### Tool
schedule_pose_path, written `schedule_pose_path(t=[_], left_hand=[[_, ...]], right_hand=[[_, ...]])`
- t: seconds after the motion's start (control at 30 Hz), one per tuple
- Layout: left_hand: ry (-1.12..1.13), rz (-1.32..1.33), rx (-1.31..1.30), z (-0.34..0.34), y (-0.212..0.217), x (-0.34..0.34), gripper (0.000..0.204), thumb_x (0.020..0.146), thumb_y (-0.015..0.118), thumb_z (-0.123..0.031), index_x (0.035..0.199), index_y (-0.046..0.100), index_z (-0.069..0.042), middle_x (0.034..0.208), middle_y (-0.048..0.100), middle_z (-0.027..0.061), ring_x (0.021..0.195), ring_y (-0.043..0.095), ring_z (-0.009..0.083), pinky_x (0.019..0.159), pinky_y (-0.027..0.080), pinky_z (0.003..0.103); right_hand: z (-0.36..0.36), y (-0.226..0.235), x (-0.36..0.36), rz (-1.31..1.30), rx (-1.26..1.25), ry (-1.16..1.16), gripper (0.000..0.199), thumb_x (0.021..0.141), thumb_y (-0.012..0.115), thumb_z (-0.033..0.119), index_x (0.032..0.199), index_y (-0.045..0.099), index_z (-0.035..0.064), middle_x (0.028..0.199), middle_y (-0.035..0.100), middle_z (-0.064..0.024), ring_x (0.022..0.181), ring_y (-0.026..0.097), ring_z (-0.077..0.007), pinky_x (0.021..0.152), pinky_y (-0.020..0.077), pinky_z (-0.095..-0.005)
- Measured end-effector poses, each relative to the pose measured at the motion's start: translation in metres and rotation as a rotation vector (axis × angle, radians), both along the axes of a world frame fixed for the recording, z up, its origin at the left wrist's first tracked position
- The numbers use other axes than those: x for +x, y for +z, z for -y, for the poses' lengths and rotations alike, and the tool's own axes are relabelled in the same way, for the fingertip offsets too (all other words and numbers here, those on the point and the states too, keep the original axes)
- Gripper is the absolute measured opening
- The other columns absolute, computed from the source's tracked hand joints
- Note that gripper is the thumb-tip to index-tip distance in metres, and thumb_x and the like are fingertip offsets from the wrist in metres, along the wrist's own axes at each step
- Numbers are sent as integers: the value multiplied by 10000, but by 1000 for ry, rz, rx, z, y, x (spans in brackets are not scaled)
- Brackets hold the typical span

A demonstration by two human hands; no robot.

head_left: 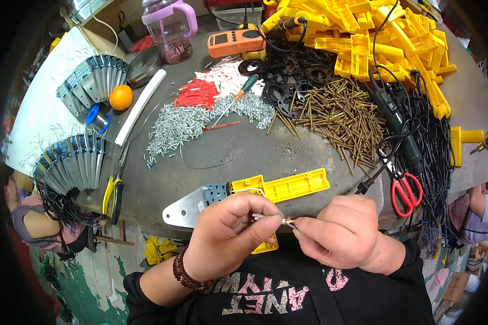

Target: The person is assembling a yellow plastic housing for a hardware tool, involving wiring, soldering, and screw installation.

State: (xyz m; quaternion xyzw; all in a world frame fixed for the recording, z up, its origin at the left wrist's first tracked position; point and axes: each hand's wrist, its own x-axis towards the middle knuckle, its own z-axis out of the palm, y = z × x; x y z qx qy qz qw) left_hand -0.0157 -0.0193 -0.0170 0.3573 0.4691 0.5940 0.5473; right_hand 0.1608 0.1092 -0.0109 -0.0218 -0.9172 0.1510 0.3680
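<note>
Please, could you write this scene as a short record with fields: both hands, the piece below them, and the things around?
Left hand: thumb and finger pinch a thin white wire
Right hand: fingertips pinched at a small wire end, details too small to tell
Piece below: yellow housing with a metal plate
Table centre: screwdriver lying over small parts
Left side: pliers, orange
Right side: red-handled scissors, brass-coloured rods
</note>
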Motion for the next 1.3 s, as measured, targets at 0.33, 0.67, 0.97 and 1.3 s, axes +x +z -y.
schedule_pose_path(t=[0.33, 0.67, 0.97, 1.3], left_hand=[[66, -576, 98, 0, 3, 0, 108, 843, 716, -20, 944, 677, -27, 844, 673, 68, 743, 655, 141, 656, 509, 263], [8, -167, 12, 3, -2, 3, 123, 892, 683, -35, 1000, 658, 19, 903, 687, 60, 801, 653, 104, 722, 536, 245], [-84, 176, 3, 3, -6, 5, 189, 954, 612, -68, 1093, 582, 56, 999, 641, 59, 872, 627, 95, 803, 529, 235], [46, -518, 190, -1, 2, 5, 131, 828, 728, 5, 952, 686, -3, 878, 701, 78, 773, 673, 137, 693, 536, 249]], right_hand=[[-2, 3, -1, 39, -163, 18, 194, 641, 767, 49, 811, 673, 56, 575, 520, -23, 445, 492, -191, 414, 364, -308], [-4, 6, 4, 89, -312, 68, 152, 702, 762, 77, 820, 665, 71, 630, 572, -38, 525, 575, -215, 467, 450, -321], [-1, 9, 7, 46, -166, 33, 197, 659, 778, 72, 819, 663, 65, 627, 561, -28, 496, 550, -198, 443, 424, -308], [-6, 11, 10, 130, -249, 125, 160, 724, 775, 103, 835, 662, 81, 671, 597, -29, 542, 597, -212, 478, 463, -318]])
